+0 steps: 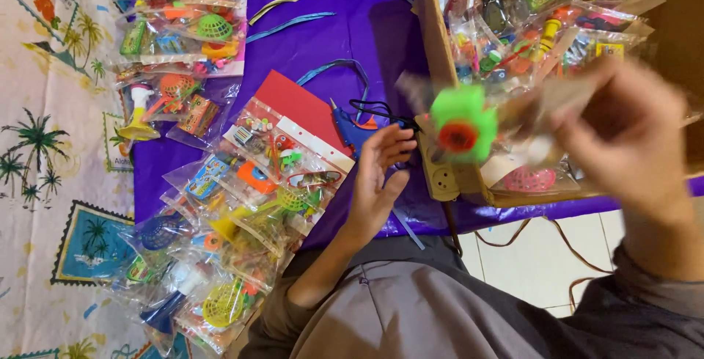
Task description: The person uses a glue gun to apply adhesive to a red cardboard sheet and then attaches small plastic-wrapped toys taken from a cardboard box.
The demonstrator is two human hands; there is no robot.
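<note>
My right hand (634,143) is raised at the right, blurred with motion, and grips a clear plastic toy packet (488,121) with a green and orange toy inside. My left hand (378,176) hangs open, palm up, fingers apart, just left of that packet and above the purple cloth (334,36). It holds nothing. A blue glue gun (352,128) lies on the cloth right behind my left hand.
A cardboard box (436,44) full of toy packets stands at the right. More clear toy packets (242,198) lie piled at the left and at the top left (183,14). A red card (297,106), ribbon strips, a power strip (440,176) and cables are nearby.
</note>
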